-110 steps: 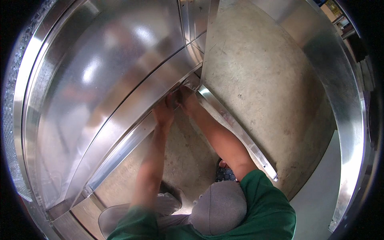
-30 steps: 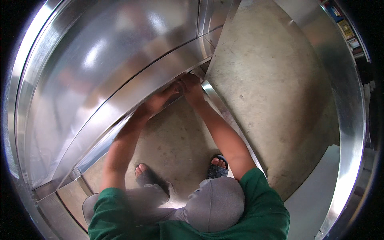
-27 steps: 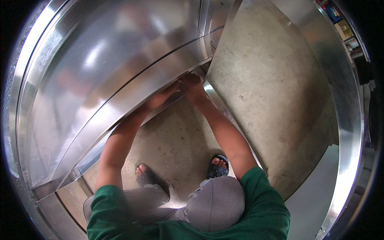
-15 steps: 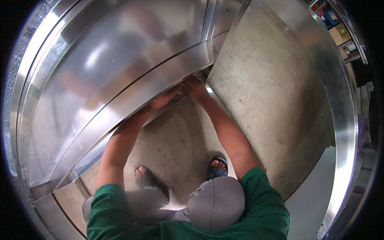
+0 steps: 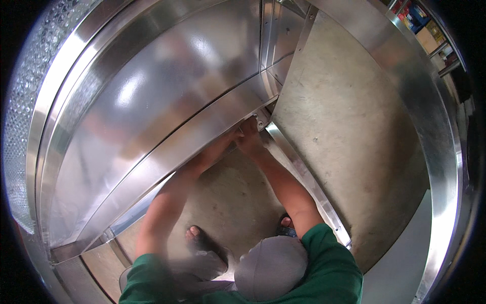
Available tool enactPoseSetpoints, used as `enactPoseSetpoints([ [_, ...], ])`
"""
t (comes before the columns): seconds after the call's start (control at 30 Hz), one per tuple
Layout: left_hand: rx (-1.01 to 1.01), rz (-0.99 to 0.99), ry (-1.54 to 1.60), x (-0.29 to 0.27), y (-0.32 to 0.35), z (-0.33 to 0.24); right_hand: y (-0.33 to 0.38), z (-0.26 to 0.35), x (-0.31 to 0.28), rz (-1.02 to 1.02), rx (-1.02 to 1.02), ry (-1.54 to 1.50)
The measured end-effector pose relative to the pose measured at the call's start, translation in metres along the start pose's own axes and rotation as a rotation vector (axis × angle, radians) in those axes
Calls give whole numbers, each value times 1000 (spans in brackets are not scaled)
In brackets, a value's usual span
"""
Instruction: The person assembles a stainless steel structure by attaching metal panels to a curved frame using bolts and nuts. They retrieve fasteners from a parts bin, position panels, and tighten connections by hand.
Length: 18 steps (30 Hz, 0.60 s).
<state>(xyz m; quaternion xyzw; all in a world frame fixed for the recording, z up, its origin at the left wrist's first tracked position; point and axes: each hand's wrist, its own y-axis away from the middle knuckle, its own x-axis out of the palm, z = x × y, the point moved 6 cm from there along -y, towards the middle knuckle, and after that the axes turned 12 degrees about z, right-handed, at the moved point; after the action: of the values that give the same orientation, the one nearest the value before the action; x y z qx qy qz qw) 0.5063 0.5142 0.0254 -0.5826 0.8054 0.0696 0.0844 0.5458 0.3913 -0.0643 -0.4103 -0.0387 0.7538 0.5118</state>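
Observation:
A large shiny stainless-steel panel (image 5: 167,86) with a folded lower rail (image 5: 172,144) fills the upper left. My left hand (image 5: 218,144) reaches in under that rail, its fingertips close to my other hand. Beside it, my right hand (image 5: 248,138) has its fingers curled up against the rail's underside near the corner. Both hands look closed, but the rail and the hands themselves hide whatever they grip. Just right of my right fingers is a small metal bracket (image 5: 261,119) with a round hole or fastener.
A long thin metal strip (image 5: 309,180) runs from the corner toward my right elbow. Concrete floor (image 5: 354,131) spreads beyond it. A curved-looking steel frame edge (image 5: 438,137) bounds the right side, and a pale flat sheet (image 5: 405,248) lies lower right. Bubble wrap (image 5: 30,101) covers the far left.
The view has shifted, so the panel and hands sit lower in the picture. More of the thin strip and the bracket now shows. Both hands stay at the rail near the corner.

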Motion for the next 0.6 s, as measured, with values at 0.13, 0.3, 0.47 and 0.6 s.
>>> enactPoseSetpoints([
  [0.13,-176,49,-414,-2,-6,0,8,-16,15,87,-125,77],
  [0.3,-327,-15,-240,3,-5,-7,8,-21,12,27,-222,214],
  [0.47,-355,90,-808,38,-8,-18,-2,-39,26,129,-70,-404],
  [0.6,-138,111,-781,50,-16,-18,-2,-57,54,57,30,-140],
])
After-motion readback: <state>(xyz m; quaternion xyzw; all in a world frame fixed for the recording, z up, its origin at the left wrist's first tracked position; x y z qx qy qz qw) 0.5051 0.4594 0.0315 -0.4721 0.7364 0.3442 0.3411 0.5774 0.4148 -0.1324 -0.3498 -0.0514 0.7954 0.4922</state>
